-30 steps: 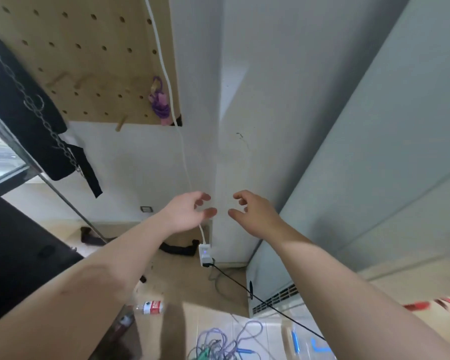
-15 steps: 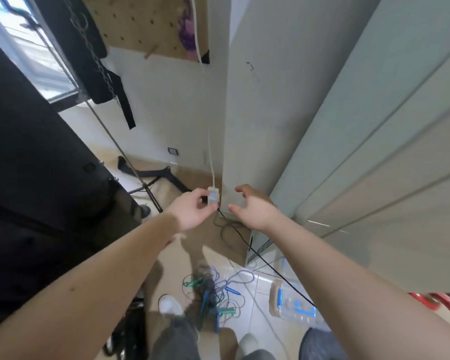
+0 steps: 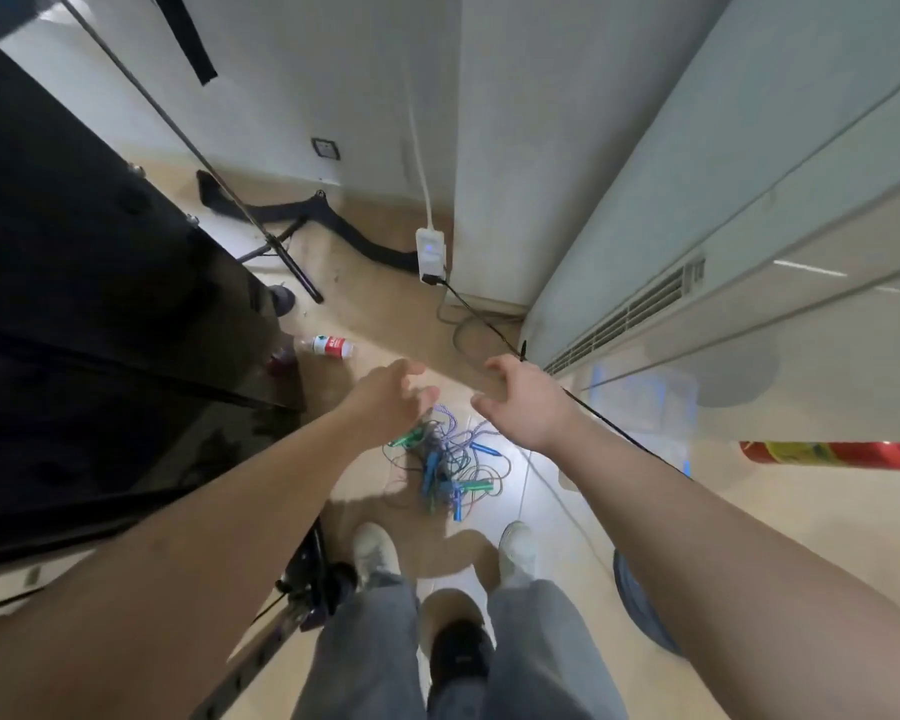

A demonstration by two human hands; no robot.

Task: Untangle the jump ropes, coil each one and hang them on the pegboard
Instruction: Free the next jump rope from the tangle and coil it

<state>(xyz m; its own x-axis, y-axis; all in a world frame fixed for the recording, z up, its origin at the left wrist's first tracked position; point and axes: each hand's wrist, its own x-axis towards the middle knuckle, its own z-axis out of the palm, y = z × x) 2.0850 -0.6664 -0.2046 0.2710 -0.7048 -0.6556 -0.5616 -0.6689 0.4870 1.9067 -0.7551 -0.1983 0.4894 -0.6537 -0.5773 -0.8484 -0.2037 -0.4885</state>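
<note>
View's tipped down, pegboard gone! Left hand (image 3: 393, 402) and right hand (image 3: 523, 402), fingers loose, both empty, now hover over the tangled jump ropes (image 3: 450, 467) on the floor (image 3: 396, 314), just ahead of the shoes (image 3: 375, 550).

The head has tipped down, so the pegboard has slid out of the top of the view. Now the floor (image 3: 385, 314), the person's shoes (image 3: 375, 556) and the whole messy pile of jump ropes (image 3: 445, 467) show. The left hand (image 3: 391, 402) and the right hand (image 3: 528, 405) have dropped from in front of the wall to just above that pile, and the white plug box (image 3: 430, 252), which the left hand was in front of, now sits clear beyond both hands.
</note>
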